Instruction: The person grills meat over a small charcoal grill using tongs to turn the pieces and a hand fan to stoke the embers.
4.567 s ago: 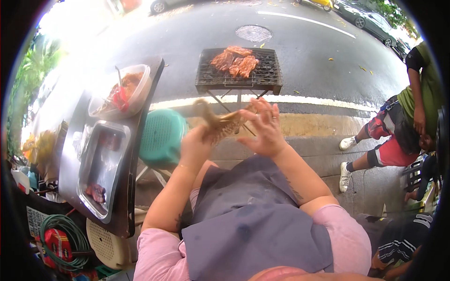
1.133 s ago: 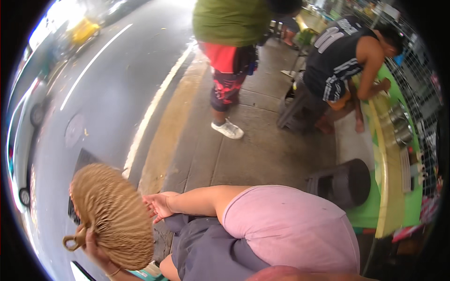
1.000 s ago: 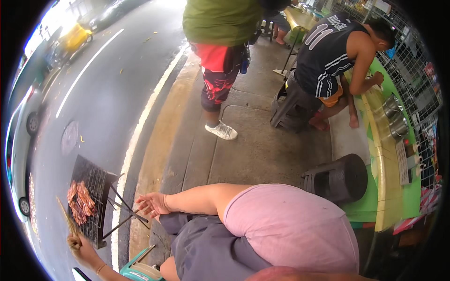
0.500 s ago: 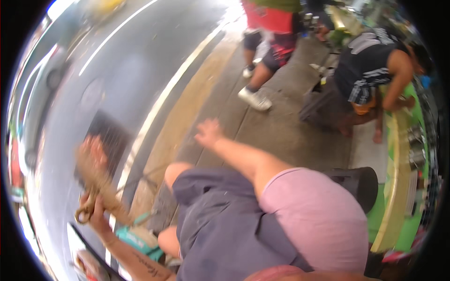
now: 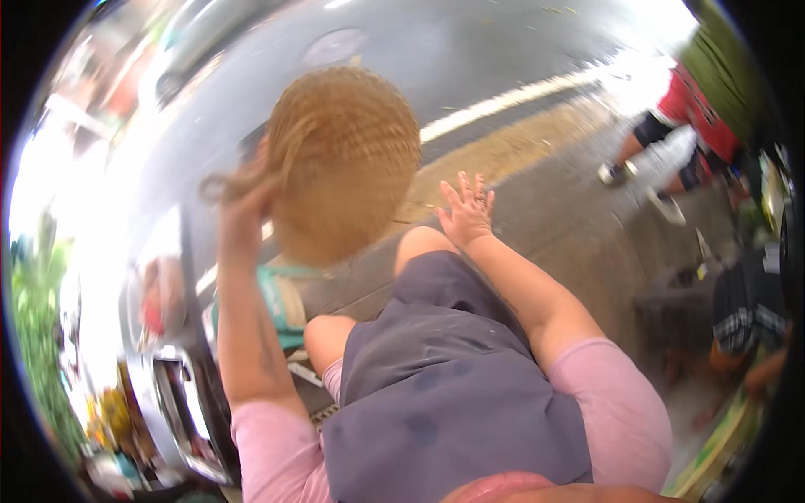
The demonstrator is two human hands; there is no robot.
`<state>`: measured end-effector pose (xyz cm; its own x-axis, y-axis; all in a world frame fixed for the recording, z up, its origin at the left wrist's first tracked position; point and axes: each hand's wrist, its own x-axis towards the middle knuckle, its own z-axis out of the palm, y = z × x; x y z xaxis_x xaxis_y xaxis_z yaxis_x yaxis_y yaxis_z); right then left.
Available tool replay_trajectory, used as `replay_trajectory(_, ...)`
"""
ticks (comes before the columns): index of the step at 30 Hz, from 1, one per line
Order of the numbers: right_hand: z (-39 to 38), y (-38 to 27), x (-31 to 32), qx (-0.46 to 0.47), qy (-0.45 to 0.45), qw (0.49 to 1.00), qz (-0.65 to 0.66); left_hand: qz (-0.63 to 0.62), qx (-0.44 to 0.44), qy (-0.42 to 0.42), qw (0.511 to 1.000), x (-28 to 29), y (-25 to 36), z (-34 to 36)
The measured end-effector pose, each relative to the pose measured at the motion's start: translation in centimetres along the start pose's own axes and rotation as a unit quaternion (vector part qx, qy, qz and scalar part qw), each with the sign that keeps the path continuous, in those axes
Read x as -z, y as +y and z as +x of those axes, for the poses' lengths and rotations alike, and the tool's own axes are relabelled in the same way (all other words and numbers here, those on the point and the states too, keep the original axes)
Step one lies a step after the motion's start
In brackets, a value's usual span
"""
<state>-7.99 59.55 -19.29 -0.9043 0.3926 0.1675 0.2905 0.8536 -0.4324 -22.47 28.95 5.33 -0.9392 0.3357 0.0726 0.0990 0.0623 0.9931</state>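
Observation:
My left hand (image 5: pixel 251 189) is wrapped round the handle of a round woven straw hand fan (image 5: pixel 348 168). The fan's broad face shows, blurred by motion, in front of the road and kerb. A ring-like loop at the handle's end sticks out on the far left side of my fist. To the right of the fan, my right hand (image 5: pixel 467 211) is stretched forward over the pavement with its fingers spread and nothing in it. Below it are my knees and dark apron (image 5: pixel 453 394).
A mint-green chair-like thing (image 5: pixel 281 306) stands beside my left knee. A vehicle with a chrome front (image 5: pixel 172 411) is close on the left. Beyond the kerb (image 5: pixel 511 151) lies the road (image 5: pixel 470 50). A person in red and green (image 5: pixel 713 101) and another bending low (image 5: pixel 746 293) are at the right.
My view has turned left. The fan has swung up and round from nearly edge-on to face-on, still in my left hand. My right hand stays spread.

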Motion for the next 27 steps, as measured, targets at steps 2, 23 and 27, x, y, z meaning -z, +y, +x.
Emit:
replay_trajectory(2,0.3,-4.3,-1.3,0.066,-0.009,0.998,0.023,0.402,-0.125,0.224,0.879,6.6,-3.6,3.2)
replay_trajectory(23,-1.1,-9.0,-5.1,0.202,-0.069,0.977,0.023,0.297,0.108,0.143,0.938,4.4,1.0,2.1)
replay_trajectory(27,-0.2,-8.8,-5.5,0.182,-0.071,0.98,0.024,0.284,0.053,0.126,0.949,3.0,1.0,1.4)
